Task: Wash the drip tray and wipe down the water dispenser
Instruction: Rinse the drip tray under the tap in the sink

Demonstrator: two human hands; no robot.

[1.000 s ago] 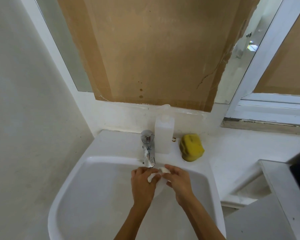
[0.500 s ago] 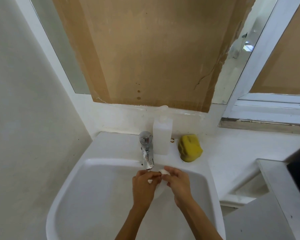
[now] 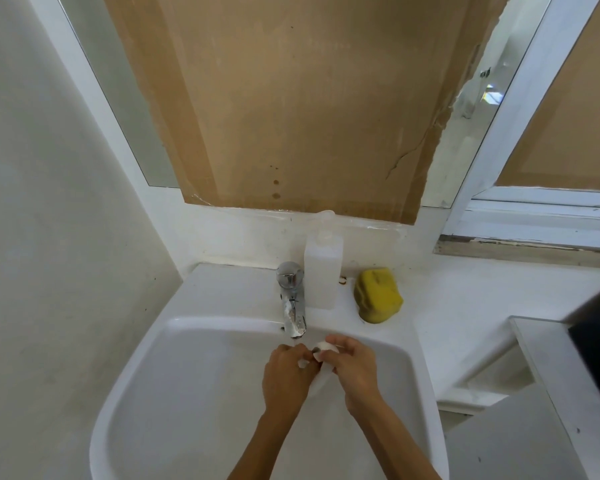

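The small white piece (image 3: 323, 351) sits low in the middle of the frame, just under the tap (image 3: 293, 318), between both hands. The left hand (image 3: 286, 375) and right hand (image 3: 355, 370) both pinch it, equally near.

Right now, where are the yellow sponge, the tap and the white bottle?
yellow sponge (image 3: 378, 295): head view, middle of its top face.
tap (image 3: 293, 311): head view, on the metal spout.
white bottle (image 3: 322, 271): head view, middle of its front side.
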